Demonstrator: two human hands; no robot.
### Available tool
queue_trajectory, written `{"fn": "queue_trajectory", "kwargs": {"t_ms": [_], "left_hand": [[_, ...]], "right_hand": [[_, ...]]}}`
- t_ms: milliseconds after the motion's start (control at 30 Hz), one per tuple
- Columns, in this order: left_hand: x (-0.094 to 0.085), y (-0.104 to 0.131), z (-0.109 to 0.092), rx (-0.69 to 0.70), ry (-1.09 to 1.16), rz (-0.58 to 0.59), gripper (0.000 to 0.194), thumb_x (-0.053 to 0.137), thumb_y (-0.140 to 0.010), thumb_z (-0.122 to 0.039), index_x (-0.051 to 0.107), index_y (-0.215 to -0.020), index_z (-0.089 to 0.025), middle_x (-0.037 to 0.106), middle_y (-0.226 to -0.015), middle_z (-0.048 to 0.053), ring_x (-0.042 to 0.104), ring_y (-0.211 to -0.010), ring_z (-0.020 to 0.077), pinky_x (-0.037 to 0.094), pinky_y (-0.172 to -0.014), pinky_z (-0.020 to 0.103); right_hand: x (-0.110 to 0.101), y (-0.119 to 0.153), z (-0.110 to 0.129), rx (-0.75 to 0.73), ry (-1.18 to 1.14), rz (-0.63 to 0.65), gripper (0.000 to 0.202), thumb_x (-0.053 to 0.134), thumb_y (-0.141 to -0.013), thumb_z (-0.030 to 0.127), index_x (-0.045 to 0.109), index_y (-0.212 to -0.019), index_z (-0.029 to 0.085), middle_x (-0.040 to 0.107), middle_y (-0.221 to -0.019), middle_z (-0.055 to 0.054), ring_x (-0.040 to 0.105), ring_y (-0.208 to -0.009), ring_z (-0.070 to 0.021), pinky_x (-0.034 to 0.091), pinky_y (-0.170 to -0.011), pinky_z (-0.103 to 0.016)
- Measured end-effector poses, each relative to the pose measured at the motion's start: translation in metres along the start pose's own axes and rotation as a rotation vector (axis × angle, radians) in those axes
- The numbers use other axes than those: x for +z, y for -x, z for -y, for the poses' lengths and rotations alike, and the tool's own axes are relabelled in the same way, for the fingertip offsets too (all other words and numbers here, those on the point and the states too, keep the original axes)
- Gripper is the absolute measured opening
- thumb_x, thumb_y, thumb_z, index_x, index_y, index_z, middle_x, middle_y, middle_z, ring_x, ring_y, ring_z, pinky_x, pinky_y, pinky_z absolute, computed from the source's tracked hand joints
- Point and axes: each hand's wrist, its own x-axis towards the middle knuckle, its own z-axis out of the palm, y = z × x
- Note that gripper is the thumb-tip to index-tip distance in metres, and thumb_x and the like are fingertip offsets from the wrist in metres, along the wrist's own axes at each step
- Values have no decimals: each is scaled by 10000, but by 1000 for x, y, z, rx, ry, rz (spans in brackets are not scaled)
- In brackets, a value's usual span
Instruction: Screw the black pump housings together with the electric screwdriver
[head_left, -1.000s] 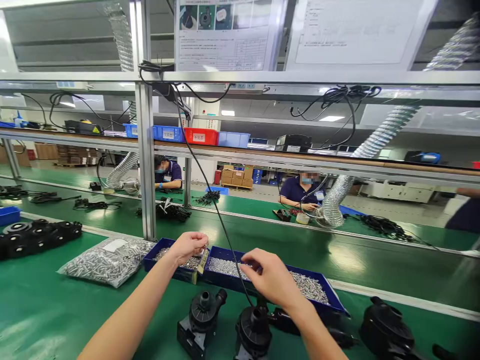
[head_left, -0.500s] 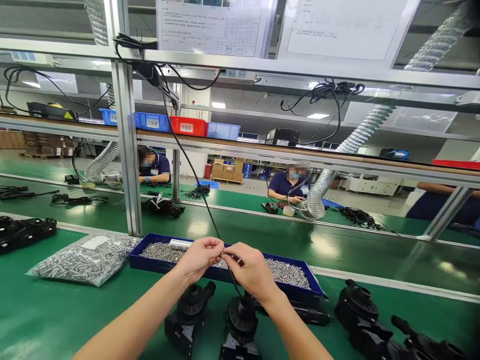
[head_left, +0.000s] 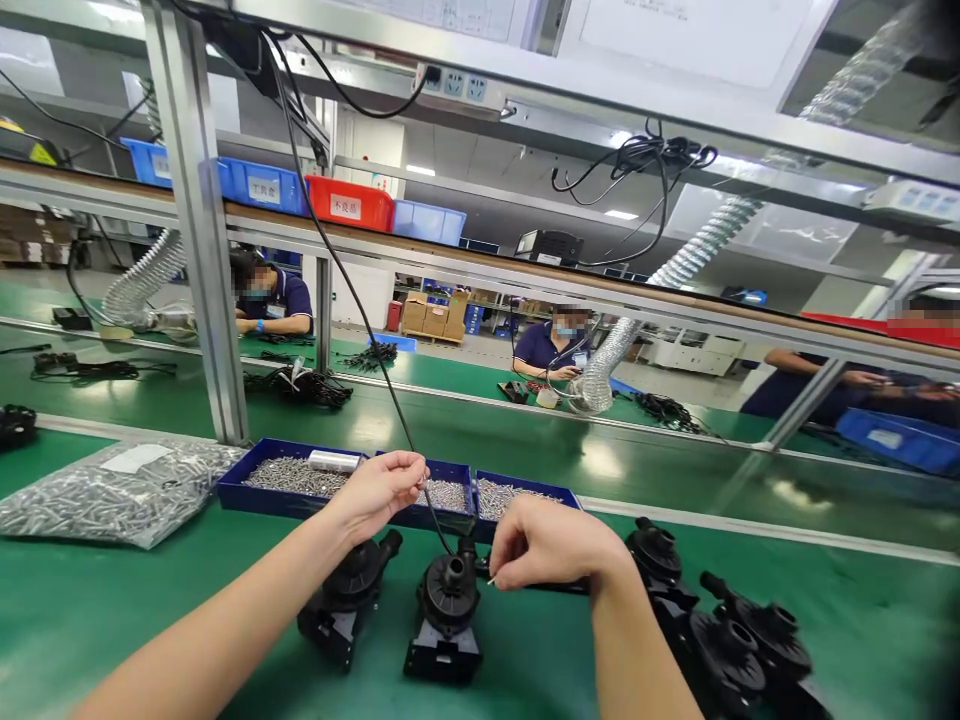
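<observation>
Right hand pinches a small silver screw beside the round black pump; left hand stays closed above it, contents hidden.

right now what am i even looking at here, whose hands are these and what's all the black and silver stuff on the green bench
This is one view from a camera worn on a worker's head, looking down at that person's own bare hands over a green bench. The left hand is raised with pinched fingers, close to a hanging black cable. The right hand pinches a small screw beside a black pump housing; more such housings lie on either side. Behind the hands sit blue trays of small silver screws, and a clear bag of screws lies at the left. Other people work at benches farther back.
</observation>
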Motion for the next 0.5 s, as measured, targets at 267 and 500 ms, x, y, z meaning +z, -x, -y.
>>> {"fn": "queue_trajectory", "kwargs": {"t_ms": [267, 500], "left_hand": [[9, 5, 6, -30, -1, 10, 357, 1038, -734, -235, 718, -835, -115, 670, -829, 52, 624, -701, 113, 532, -650, 192], [12, 8, 9, -41, 5, 35, 405, 1059, -703, -280, 712, -831, -116, 655, -822, 46, 608, -709, 105, 517, -647, 178]], "right_hand": [[13, -40, -23, 55, -50, 216, 181, 869, -732, 404, 889, -833, 255, 799, -716, 13, 735, -638, -160, 494, -552, -199], [15, -31, -9, 107, 32, 29, 118, 934, -680, 278, 834, -709, 223, 744, -624, 18, 659, -561, -154, 419, -506, -229]]}}
